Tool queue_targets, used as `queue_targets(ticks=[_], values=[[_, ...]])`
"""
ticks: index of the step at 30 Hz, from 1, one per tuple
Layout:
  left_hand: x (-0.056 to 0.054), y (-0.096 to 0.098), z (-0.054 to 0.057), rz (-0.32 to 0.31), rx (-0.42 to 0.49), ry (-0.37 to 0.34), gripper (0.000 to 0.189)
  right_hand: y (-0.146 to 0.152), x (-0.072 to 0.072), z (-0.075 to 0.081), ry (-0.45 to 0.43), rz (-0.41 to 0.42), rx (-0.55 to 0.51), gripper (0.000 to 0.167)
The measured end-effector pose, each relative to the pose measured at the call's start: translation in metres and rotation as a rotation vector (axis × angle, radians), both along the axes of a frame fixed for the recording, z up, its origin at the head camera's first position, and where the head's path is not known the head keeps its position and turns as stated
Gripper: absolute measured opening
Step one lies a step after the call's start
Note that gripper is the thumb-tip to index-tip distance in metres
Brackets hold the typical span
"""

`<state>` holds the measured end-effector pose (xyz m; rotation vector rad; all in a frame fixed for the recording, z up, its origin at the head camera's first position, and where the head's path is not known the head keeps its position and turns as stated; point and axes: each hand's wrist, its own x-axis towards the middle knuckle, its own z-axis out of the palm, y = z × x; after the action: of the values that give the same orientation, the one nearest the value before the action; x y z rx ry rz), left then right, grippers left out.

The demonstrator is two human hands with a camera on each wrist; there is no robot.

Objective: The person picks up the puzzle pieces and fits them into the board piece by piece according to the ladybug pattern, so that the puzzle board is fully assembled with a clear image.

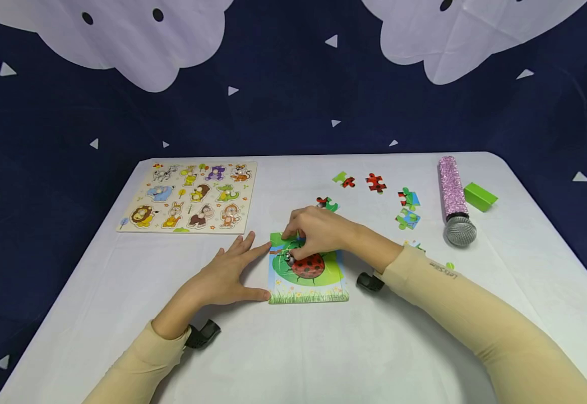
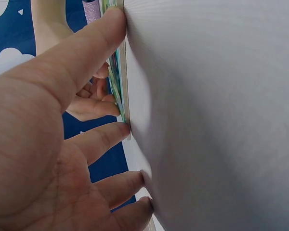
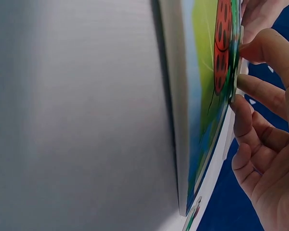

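Note:
A small ladybug jigsaw board [image 1: 331,294] lies on the white table in the head view. My left hand [image 1: 225,275] is spread flat at its left side, thumb and index fingertip touching the board's edge. Over the board's upper left, my right hand [image 1: 323,229] pinches a jigsaw piece [image 2: 114,84] between thumb and fingers. In the left wrist view that piece is tilted, one end raised off the board. The right hand [image 3: 274,115] hides most of the piece and the board's top. The red spotted ladybug body [image 1: 309,267] shows below the thumb.
Loose jigsaw pieces, such as a red one [image 1: 375,183] and a blue-green one [image 1: 407,219], lie beyond and to the right. An animal puzzle board [image 1: 207,196] is at back left. A pink glitter microphone [image 1: 452,191] and a green block [image 1: 480,196] lie at right.

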<state>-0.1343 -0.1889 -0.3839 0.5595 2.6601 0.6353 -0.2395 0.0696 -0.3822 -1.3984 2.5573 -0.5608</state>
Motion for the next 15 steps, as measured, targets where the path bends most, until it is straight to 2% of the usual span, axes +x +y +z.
queue_targets(ticks=[15], values=[[0.0005,-0.0003,-0.0001,-0.001,0.001,-0.007,0.101,-0.0056,0.0021,-0.0002,0.019,-0.014,0.052,0.038]])
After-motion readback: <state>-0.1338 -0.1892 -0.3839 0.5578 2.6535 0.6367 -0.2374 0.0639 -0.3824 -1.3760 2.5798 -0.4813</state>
